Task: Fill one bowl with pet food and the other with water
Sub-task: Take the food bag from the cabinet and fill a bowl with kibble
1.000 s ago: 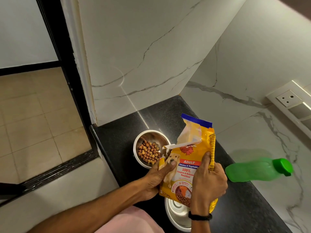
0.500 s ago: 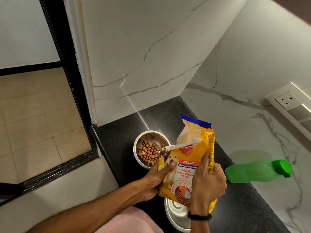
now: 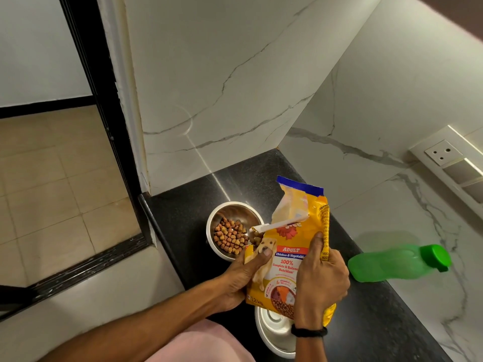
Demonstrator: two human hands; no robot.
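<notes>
A yellow pet food bag [image 3: 290,246] with a torn top is held over the black counter by both hands. My left hand [image 3: 243,278] grips its lower left side, thumb on the front. My right hand [image 3: 320,280] grips its right edge. The torn opening tilts left, over a steel bowl [image 3: 230,212] holding brown kibble [image 3: 230,236]. A second steel bowl [image 3: 274,333] sits below the bag, partly hidden by it and my right wrist. A green water bottle [image 3: 397,262] lies on its side at the right, cap on.
The narrow black counter [image 3: 183,205] ends at a marble wall behind and on the right. Its left edge drops to a tiled floor [image 3: 52,178] beyond a black door frame. A socket panel [image 3: 454,165] is on the right wall.
The hands, bag, bowls and bottle hold almost the same places; only the view shifts slightly.
</notes>
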